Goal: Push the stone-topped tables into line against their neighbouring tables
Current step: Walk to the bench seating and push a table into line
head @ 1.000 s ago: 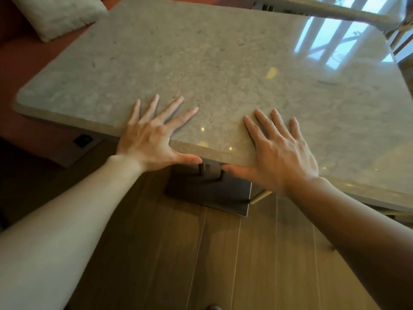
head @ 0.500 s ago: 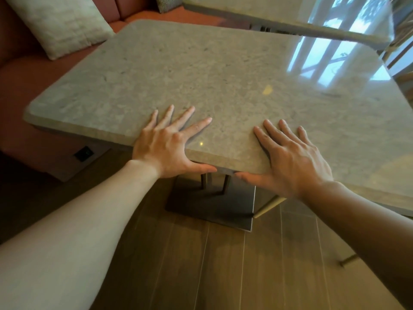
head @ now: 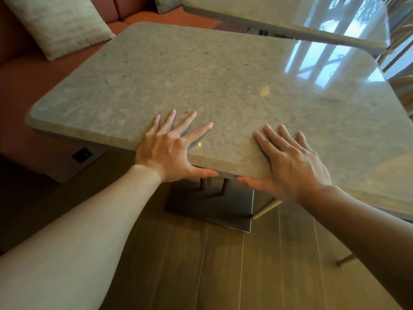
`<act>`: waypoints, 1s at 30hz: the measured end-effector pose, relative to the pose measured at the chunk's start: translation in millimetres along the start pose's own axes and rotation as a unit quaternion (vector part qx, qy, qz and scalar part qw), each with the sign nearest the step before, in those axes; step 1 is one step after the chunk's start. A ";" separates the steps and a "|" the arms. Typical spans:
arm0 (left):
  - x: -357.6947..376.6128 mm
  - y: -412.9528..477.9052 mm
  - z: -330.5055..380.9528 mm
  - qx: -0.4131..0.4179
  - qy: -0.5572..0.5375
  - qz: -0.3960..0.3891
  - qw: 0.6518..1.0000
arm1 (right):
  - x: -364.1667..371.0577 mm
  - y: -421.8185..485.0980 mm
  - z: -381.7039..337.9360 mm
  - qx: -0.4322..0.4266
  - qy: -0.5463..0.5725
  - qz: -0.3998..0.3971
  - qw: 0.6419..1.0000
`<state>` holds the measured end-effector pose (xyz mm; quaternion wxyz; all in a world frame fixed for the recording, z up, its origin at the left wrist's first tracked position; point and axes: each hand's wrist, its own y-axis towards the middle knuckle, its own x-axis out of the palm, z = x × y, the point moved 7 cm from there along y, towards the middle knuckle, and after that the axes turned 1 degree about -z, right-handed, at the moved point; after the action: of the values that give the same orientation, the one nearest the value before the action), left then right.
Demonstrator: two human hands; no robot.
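Observation:
A grey stone-topped table [head: 201, 81] with rounded corners fills the middle of the head view. My left hand [head: 166, 151] lies flat on its near edge, fingers spread on top and thumb under the rim. My right hand [head: 288, 162] rests the same way a little to the right, thumb hooked beneath the edge. A second stone-topped table [head: 279, 16] stands beyond, at the top right, with a narrow gap between the two tops. The near table's dark square base plate [head: 210, 206] shows on the floor between my hands.
A red bench seat [head: 26, 70] with a pale cushion [head: 58, 23] runs along the left. A patterned cushion [head: 166, 3] sits at the back. Chair legs [head: 266, 208] show under the table on the right. The floor [head: 201, 265] is wooden planks.
The table top sits lower and further from me in the view, and the neighbouring table has come into sight at the top. Both hands have kept their grip on the near edge.

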<state>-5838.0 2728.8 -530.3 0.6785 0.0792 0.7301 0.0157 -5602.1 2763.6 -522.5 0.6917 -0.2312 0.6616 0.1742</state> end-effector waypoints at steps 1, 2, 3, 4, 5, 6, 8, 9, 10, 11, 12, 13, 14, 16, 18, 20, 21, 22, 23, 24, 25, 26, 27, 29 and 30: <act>-0.3 0.1 -0.2 -0.001 -0.001 -0.001 1.000 | -0.8 0.2 -0.5 0.000 0.000 0.001 1.000; -0.5 -0.1 0.1 -0.001 -0.001 -0.004 1.000 | -1.2 0.2 -0.8 -0.001 0.001 0.002 1.000; -0.8 0.0 0.8 -0.001 -0.001 -0.005 1.000 | -1.3 0.1 -0.7 -0.002 0.003 0.003 1.000; -1.0 -0.2 1.2 -0.001 -0.001 -0.007 1.000 | -1.2 0.2 -0.7 -0.003 0.004 0.005 1.000; -1.3 0.0 1.1 -0.001 0.000 -0.008 1.000 | -1.0 0.5 -0.6 -0.003 0.004 0.006 1.000; -1.3 0.1 1.0 -0.002 -0.001 -0.010 1.000 | -0.6 0.6 -0.5 -0.004 0.002 0.006 1.000; -1.8 0.7 0.3 -0.003 -0.003 -0.012 1.000 | -0.1 1.4 -0.1 -0.004 -0.002 0.007 1.000; -1.9 0.7 0.0 -0.004 -0.003 -0.011 1.000 | 0.1 2.1 -0.1 -0.003 -0.002 0.007 1.000; -1.9 0.8 0.1 -0.004 -0.003 -0.009 1.000 | 0.4 2.4 0.1 -0.002 -0.001 0.008 1.000; -1.7 0.7 0.0 -0.004 -0.004 -0.006 1.000 | 0.8 2.7 0.0 -0.002 -0.001 0.009 1.000; -1.8 0.8 -0.1 -0.004 -0.006 -0.004 1.000 | 1.3 3.0 0.0 -0.002 -0.002 0.010 1.000; -2.0 1.0 -0.3 -0.005 -0.007 -0.003 1.000 | 1.8 3.4 -0.1 -0.003 -0.004 0.011 1.000; -2.3 1.2 -0.6 -0.005 -0.008 -0.002 1.000 | 1.9 3.7 -0.3 -0.003 -0.005 0.011 1.000; -2.5 2.2 -1.4 -0.004 -0.006 0.000 1.000 | 1.4 4.5 0.0 -0.002 -0.005 0.014 1.000; -2.1 3.4 -2.3 -0.003 -0.004 0.002 1.000 | 1.0 5.9 0.2 -0.001 -0.004 0.017 1.000; -1.3 4.4 -3.7 -0.003 -0.002 0.005 1.000 | 0.9 8.2 -0.6 -0.002 -0.003 0.023 1.000; -0.6 5.4 -3.9 -0.001 -0.002 0.005 1.000 | 1.1 9.1 -0.4 -0.001 -0.003 0.024 1.000; -0.2 6.9 -4.4 0.000 -0.003 0.007 1.000 | 1.2 10.5 -0.1 0.000 -0.004 0.024 1.000; 0.1 8.6 -5.4 0.000 -0.004 0.009 1.000 | 0.9 12.0 0.2 0.000 -0.004 0.024 1.000; 0.3 10.0 -6.5 0.000 -0.005 0.010 1.000 | 0.5 13.4 0.5 -0.001 -0.005 0.025 1.000; 0.7 11.2 -7.8 -0.002 -0.006 0.012 1.000 | 0.1 15.1 0.4 -0.001 -0.005 0.026 1.000; 1.2 13.0 -8.8 -0.002 -0.005 0.015 1.000 | -0.2 17.0 0.9 0.001 -0.006 0.026 1.000; 2.1 14.8 -10.0 -0.001 -0.004 0.016 1.000 | -0.1 19.5 0.7 0.002 -0.007 0.026 1.000; 3.1 18.2 -11.7 -0.001 -0.003 0.016 1.000 | -0.7 23.5 0.7 0.001 -0.011 0.027 1.000; 3.4 20.3 -12.6 -0.001 -0.005 0.016 1.000 | -1.0 25.8 0.8 0.001 -0.013 0.028 1.000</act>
<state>-5848.8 2750.3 -530.0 0.6818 0.0899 0.7255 0.0270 -5615.6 2785.6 -523.8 0.6953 -0.2102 0.6588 0.1958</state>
